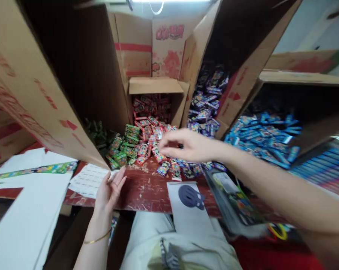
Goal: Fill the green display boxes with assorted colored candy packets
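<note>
My right hand [183, 145] reaches in from the right over the heap of small red packets [146, 129]. Its fingers are bent, a gap shows between them and the thumb, and no packet is visible in it; motion blurs it slightly. My left hand [111, 187] is at the table's front edge, palm turned up, fingers loosely apart and nothing seen in it. Small green packets [125, 146] lie just beyond it, and a printed white sheet [87, 180] is beside it. In front of my right hand are a few loose packets, including a purple one [163, 168].
Cardboard boxes stand open around the dark red table [141, 187]. Purple packets [204, 105] and blue packets [265, 137] spill from those on the right. A pale sheet with a dark round shape [187, 217] overhangs the front edge, near a clear plastic bag [228, 202]. White cards [36, 202] lie left.
</note>
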Available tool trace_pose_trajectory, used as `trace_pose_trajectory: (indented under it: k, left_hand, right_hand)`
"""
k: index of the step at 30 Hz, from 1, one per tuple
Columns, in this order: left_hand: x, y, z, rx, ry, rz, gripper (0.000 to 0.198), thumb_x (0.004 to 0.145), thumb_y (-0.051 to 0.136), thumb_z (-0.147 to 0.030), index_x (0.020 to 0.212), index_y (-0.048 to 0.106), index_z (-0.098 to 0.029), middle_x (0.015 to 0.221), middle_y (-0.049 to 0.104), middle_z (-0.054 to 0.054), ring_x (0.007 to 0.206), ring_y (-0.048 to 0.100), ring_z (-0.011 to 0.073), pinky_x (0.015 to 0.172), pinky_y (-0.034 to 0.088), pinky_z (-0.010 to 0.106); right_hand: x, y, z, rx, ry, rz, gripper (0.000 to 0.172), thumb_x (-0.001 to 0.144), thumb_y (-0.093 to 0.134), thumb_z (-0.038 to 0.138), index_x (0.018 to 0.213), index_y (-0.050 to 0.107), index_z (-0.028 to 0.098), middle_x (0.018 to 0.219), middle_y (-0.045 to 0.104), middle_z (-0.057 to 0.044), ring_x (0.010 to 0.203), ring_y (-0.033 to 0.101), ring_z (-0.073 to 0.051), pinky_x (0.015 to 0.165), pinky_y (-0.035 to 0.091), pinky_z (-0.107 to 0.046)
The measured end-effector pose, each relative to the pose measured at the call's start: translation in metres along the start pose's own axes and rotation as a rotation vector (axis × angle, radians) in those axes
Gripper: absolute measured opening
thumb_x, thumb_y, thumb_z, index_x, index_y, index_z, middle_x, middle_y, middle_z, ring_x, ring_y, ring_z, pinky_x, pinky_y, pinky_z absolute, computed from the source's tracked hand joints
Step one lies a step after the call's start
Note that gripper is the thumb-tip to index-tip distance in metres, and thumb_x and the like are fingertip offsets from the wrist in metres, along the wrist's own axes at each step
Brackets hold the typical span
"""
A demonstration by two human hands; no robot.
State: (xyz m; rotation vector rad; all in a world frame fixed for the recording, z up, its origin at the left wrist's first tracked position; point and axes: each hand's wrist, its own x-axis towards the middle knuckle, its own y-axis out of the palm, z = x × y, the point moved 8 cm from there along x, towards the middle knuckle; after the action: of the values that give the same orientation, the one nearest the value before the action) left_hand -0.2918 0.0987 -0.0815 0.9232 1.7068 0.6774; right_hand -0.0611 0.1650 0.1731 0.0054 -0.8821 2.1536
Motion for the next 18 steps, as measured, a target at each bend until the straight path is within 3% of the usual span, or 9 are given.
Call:
trace_pose_trajectory:
  k: [2, 4, 6, 8, 11, 14, 18]
  left_hand:
    - [-0.016, -0.013, 0.05, 0.126, -0.003, 0.027, 0.037, 0.09, 0.049, -0.022, 0.127, 0.049, -0.017, 0.117, 0.066, 0.015, 0.101, 0.067, 0.0258, 0.073, 0.059, 0.036]
    - [-0.035, -0.015, 0.108, 0.323, -0.009, 0.112, 0.03, 0.086, 0.055, -0.019, 0.116, 0.057, -0.019, 0.115, 0.067, 0.013, 0.108, 0.063, 0.0267, 0.08, 0.057, 0.038]
    - [-0.053, -0.004, 0.158, 0.504, 0.016, 0.244, 0.022, 0.08, 0.06, -0.008, 0.099, 0.064, -0.018, 0.116, 0.066, 0.013, 0.12, 0.054, 0.0246, 0.095, 0.049, 0.035]
    - [-0.062, 0.011, 0.184, 0.665, 0.117, 0.331, 0.023, 0.073, 0.064, -0.001, 0.088, 0.066, -0.018, 0.12, 0.063, 0.012, 0.131, 0.042, 0.0229, 0.106, 0.037, 0.033]
    - [-0.058, 0.035, 0.18, 1.031, 0.423, 0.302, 0.027, 0.067, 0.071, -0.005, 0.09, 0.066, -0.019, 0.119, 0.061, 0.012, 0.133, 0.038, 0.026, 0.112, 0.028, 0.038]
    - [-0.043, 0.05, 0.16, 1.451, 0.683, 0.203, 0.041, 0.066, 0.074, -0.017, 0.105, 0.062, -0.02, 0.121, 0.056, 0.013, 0.128, 0.039, 0.0321, 0.11, 0.024, 0.049]
    - [-0.018, 0.048, 0.146, 1.605, 0.731, 0.144, 0.033, 0.066, 0.071, -0.024, 0.099, 0.065, -0.021, 0.118, 0.054, 0.012, 0.123, 0.037, 0.0361, 0.105, 0.02, 0.058]
  right_hand:
    - [-0.071, 0.01, -0.057, -0.005, 0.183, 0.007, 0.01, 0.078, 0.059, 0.028, 0.079, 0.066, 0.021, 0.072, 0.066, -0.002, 0.065, 0.061, -0.016, 0.059, 0.048, -0.027]
    - [-0.123, 0.021, -0.106, 0.0, 0.381, -0.075, 0.008, 0.078, 0.055, 0.023, 0.074, 0.062, 0.02, 0.068, 0.063, -0.002, 0.061, 0.06, -0.017, 0.058, 0.049, -0.028]
    - [-0.16, 0.036, -0.141, -0.017, 0.522, -0.179, 0.007, 0.077, 0.052, 0.018, 0.073, 0.058, 0.02, 0.071, 0.062, -0.003, 0.066, 0.062, -0.018, 0.062, 0.05, -0.03]
    - [-0.18, 0.05, -0.157, -0.113, 0.546, -0.269, 0.011, 0.073, 0.058, 0.018, 0.084, 0.059, 0.021, 0.088, 0.063, -0.006, 0.084, 0.063, -0.023, 0.075, 0.051, -0.036]
    - [-0.193, 0.07, -0.165, -0.266, 0.527, -0.288, 0.038, 0.064, 0.072, 0.021, 0.1, 0.059, 0.023, 0.106, 0.06, -0.01, 0.105, 0.055, -0.03, 0.089, 0.046, -0.044]
    - [-0.195, 0.087, -0.171, -0.293, 0.489, -0.263, 0.043, 0.067, 0.071, 0.02, 0.108, 0.057, 0.021, 0.115, 0.059, -0.012, 0.111, 0.052, -0.032, 0.092, 0.041, -0.047]
    - [-0.203, 0.097, -0.183, -0.221, 0.44, -0.349, 0.046, 0.068, 0.07, 0.018, 0.112, 0.057, 0.02, 0.118, 0.059, -0.011, 0.112, 0.052, -0.03, 0.095, 0.038, -0.047]
